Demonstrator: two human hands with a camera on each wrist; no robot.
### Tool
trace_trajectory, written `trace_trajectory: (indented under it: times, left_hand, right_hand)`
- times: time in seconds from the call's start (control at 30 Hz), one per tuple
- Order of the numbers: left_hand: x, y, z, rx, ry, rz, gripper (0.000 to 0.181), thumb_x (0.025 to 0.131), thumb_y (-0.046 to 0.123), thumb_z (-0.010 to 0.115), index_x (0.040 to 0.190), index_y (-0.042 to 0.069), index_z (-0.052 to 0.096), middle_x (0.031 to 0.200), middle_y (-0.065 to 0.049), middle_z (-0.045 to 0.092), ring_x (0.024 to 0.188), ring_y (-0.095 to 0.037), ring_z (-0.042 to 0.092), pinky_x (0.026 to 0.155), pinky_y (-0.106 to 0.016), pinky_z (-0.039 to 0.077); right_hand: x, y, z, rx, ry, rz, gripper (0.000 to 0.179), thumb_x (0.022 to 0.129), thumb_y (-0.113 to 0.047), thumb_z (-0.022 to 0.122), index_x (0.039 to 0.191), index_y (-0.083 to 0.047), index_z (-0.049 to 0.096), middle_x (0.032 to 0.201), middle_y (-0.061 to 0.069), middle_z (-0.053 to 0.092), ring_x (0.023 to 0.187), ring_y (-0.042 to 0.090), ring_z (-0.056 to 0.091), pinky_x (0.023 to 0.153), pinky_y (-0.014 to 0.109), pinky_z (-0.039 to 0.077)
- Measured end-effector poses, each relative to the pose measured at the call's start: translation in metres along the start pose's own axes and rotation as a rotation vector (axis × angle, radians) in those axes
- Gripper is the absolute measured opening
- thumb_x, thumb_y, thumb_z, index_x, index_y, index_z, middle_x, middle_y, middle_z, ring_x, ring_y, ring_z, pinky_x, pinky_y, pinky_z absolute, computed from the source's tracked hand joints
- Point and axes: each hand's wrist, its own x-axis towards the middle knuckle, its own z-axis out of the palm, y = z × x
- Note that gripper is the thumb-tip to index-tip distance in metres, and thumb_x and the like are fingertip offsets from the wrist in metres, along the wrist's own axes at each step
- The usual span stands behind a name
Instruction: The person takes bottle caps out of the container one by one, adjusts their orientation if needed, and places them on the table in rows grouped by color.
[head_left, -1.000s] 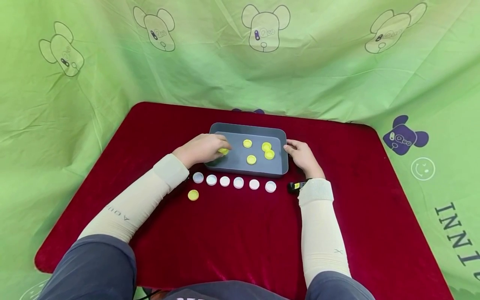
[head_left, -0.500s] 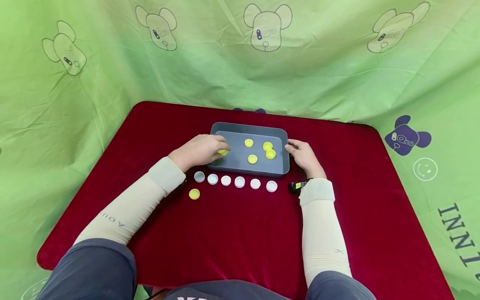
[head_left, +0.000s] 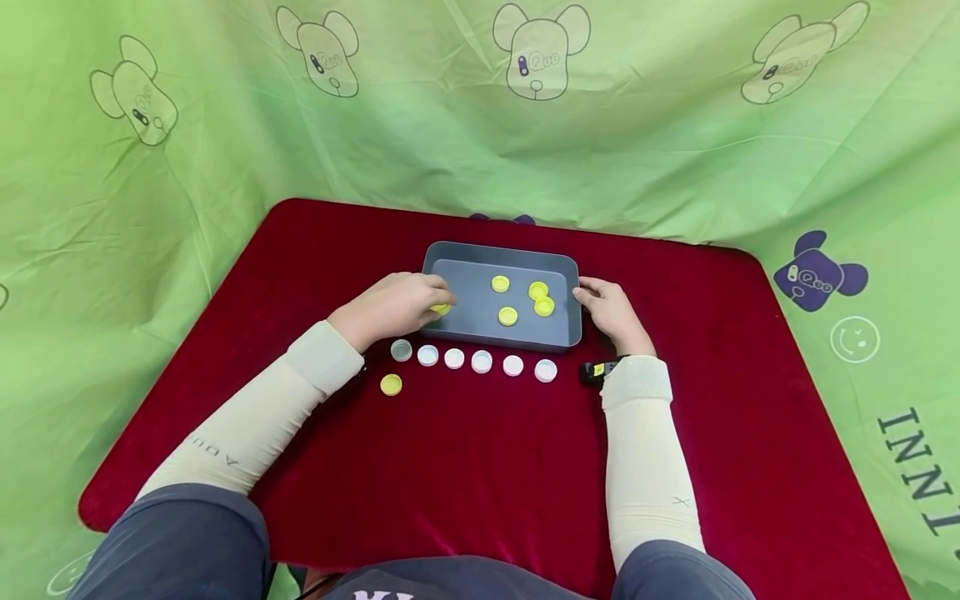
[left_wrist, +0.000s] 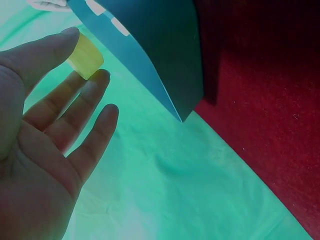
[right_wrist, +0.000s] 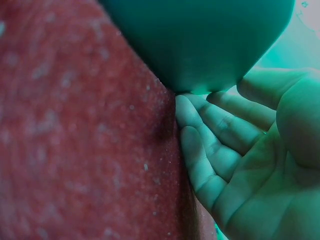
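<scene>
A yellow bottle cap [left_wrist: 89, 56] is pinched between the thumb and fingers of my left hand [head_left: 393, 307], over the left end of a shallow grey tray [head_left: 472, 312]. In the left wrist view, the cap is apart from the tray's corner. Several more yellow caps [head_left: 507, 316] lie in the tray, two of them touching or overlapping near its right side. My right hand [head_left: 613, 315] holds the tray's right end, the thumb at the rim. In the right wrist view, its fingertips [right_wrist: 185, 107] meet the outer wall low down, near the red cloth.
A row of several white caps [head_left: 482, 361] lies along the tray's near side, with a greyer one [head_left: 401, 350] at its left end. A single yellow cap [head_left: 391, 384] sits nearer me on the red tablecloth [head_left: 480, 475]. Green printed curtains [head_left: 420, 125] surround the table.
My left hand, with the yellow cap, has drifted slightly left and toward me relative to the tray. The right hand keeps its place at the tray's end. The head view has shifted slightly.
</scene>
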Motion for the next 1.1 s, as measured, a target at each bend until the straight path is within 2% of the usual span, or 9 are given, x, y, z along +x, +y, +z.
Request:
trace_trajectory:
  times: [0.37, 0.6, 1.1]
  left_hand:
    - [-0.009, 0.006, 0.006, 0.034, 0.024, 0.004, 0.028, 0.085, 0.010, 0.075, 0.112, 0.010, 0.073, 0.108, -0.003, 0.066, 0.093, -0.019, 0.065, 0.073, -0.035, 0.052]
    - [-0.015, 0.014, 0.006, 0.019, 0.027, -0.024, 0.026, 0.085, 0.013, 0.076, 0.110, 0.010, 0.073, 0.105, -0.003, 0.066, 0.090, -0.019, 0.064, 0.073, -0.035, 0.052]
    - [-0.027, 0.021, 0.011, 0.006, 0.050, -0.043, 0.025, 0.089, 0.023, 0.072, 0.110, 0.010, 0.074, 0.095, -0.001, 0.062, 0.081, -0.016, 0.058, 0.072, -0.033, 0.049]
  right_hand:
    - [-0.001, 0.000, 0.000, 0.018, 0.011, 0.007, 0.049, 0.102, -0.023, 0.051, 0.145, 0.000, 0.044, 0.132, 0.019, 0.056, 0.118, 0.028, 0.054, 0.100, 0.044, 0.041]
    - [0.000, 0.001, 0.000, 0.000, 0.009, 0.000, 0.049, 0.102, -0.024, 0.051, 0.144, 0.000, 0.045, 0.131, 0.020, 0.057, 0.116, 0.028, 0.055, 0.099, 0.043, 0.042]
    - [0.000, 0.002, -0.001, -0.011, 0.008, -0.001, 0.049, 0.102, -0.024, 0.051, 0.144, 0.000, 0.044, 0.129, 0.019, 0.058, 0.114, 0.029, 0.055, 0.097, 0.044, 0.042]
